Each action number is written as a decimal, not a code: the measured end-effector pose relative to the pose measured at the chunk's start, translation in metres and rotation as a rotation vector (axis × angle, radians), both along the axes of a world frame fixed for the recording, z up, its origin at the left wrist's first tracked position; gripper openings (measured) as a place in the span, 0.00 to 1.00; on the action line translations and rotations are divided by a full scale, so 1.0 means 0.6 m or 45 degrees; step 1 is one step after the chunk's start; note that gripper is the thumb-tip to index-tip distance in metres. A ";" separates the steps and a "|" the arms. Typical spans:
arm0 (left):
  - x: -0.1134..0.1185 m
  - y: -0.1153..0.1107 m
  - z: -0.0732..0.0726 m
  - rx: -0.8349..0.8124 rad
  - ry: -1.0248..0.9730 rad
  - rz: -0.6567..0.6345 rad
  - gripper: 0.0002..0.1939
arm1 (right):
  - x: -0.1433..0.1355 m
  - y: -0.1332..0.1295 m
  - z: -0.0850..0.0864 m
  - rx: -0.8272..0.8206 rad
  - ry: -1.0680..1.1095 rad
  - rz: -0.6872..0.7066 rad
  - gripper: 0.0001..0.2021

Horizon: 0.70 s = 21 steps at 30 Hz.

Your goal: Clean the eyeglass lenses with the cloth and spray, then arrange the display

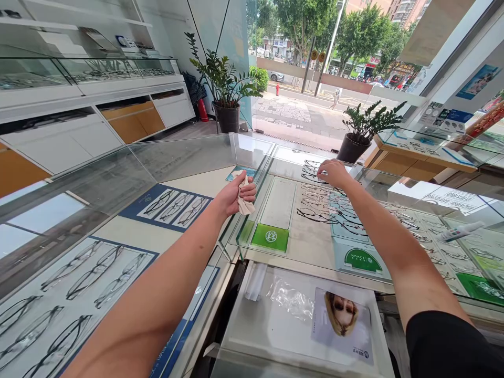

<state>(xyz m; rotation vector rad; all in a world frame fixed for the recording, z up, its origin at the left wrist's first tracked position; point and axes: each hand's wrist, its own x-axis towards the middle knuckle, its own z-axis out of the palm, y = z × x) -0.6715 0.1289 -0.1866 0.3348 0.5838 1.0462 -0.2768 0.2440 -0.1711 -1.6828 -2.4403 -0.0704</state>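
My left hand (238,193) is closed around a crumpled beige cloth (246,203), above the seam between two glass counters. Further off to the right, my right hand (334,172) reaches over the counter top, its fingers pinched at a pair of dark-framed eyeglasses (310,169); the fingertips are partly hidden. Nearer me, several more eyeglasses (315,214) lie in a row on the glass, their temples running under my right forearm. A white and green card (271,239) shows through the glass between my hands.
Below the counter, an open drawer (283,336) holds clear plastic bags and a printed card. Framed eyeglasses on blue-edged trays (157,252) show under the left glass. A white tube (462,231) lies on the right counter. Potted plants (228,118) stand near the window.
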 end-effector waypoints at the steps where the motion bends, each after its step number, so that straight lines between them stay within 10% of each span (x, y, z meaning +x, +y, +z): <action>1: 0.000 0.000 -0.001 -0.003 -0.008 0.000 0.25 | -0.002 -0.004 0.003 0.010 0.009 -0.004 0.12; 13: -0.001 0.001 -0.002 -0.006 -0.037 -0.007 0.24 | 0.006 -0.143 0.034 -0.220 -0.038 0.253 0.12; 21: 0.001 0.003 -0.002 0.003 -0.043 -0.011 0.24 | 0.005 -0.137 0.006 -0.144 -0.048 0.238 0.10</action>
